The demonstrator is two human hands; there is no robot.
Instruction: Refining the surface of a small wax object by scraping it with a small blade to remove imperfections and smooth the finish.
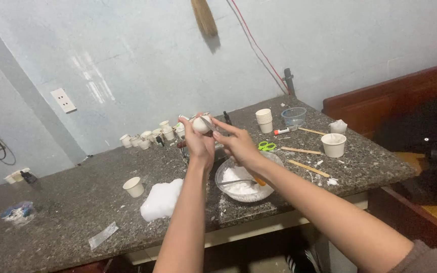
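Up above the granite table (77, 212), the left hand (198, 144) is closed around a small white cup (201, 125), lifted clear of the surface. The right hand (238, 144) pinches a thin metal tool (207, 123), its tip at the cup's rim. Directly below the hands, at six o'clock, sits a clear bowl (223, 174) of white powder. At eight o'clock of the bowl lies a white lump (162, 199), with a lone paper cup (134, 186) beyond it. Green scissors (266, 146) lie at one o'clock of the bowl.
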